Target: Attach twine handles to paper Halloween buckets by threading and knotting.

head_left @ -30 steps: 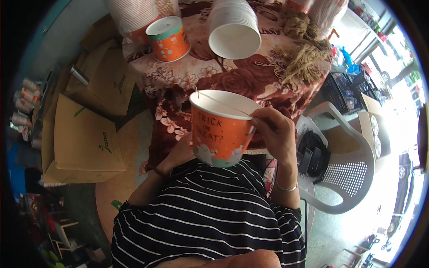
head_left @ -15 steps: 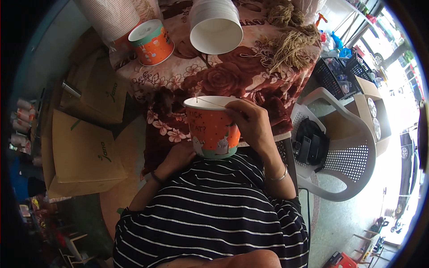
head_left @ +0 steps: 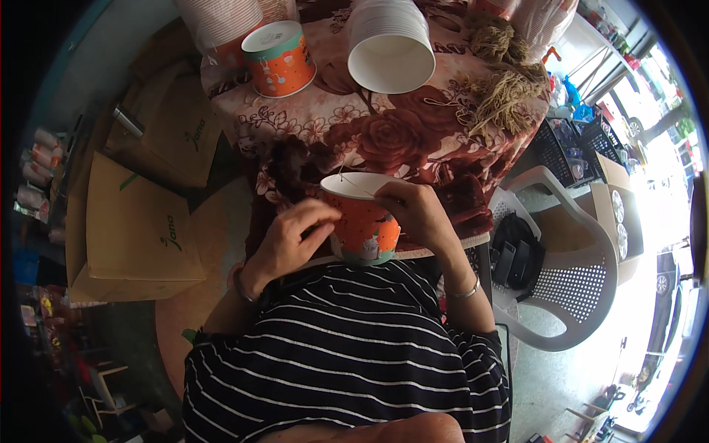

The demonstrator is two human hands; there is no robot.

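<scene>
Just left of the orange paper cup [head_left: 362, 221], the left hand [head_left: 292, 240] pinches a thin string in a narrow grip. The cup itself sits against the striped shirt [head_left: 347, 347], below the flowered worktop [head_left: 384, 136]. It looks light and thin-walled, easily crushed, so the stiffer rim suits holding best. Right of the cup, the right hand [head_left: 417, 218] wraps its side, fingers closed on it.
</scene>
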